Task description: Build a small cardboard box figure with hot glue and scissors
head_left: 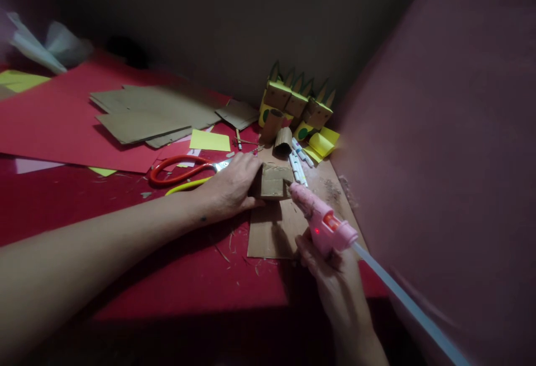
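Note:
My left hand [234, 186] is closed on the left side of a small cardboard box [276, 181], its thumb low by the near edge. In my right hand [330, 268] is a pink hot glue gun [320, 215] with a small red light lit. The gun's nozzle points at the box's right side; whether it touches I cannot tell. A long translucent glue stick [410, 302] trails out of the gun's back. Below the box lies a flat cardboard sheet [268, 237].
Red-and-yellow-handled scissors [182, 171] lie left of my left hand. Cardboard pieces [154, 112] rest on red paper [50, 123]. Behind the box stand cardboard rolls [283, 141], white markers [298, 168] and spiky-topped cardboard figures [298, 101]. A wall [452, 148] rises at the right.

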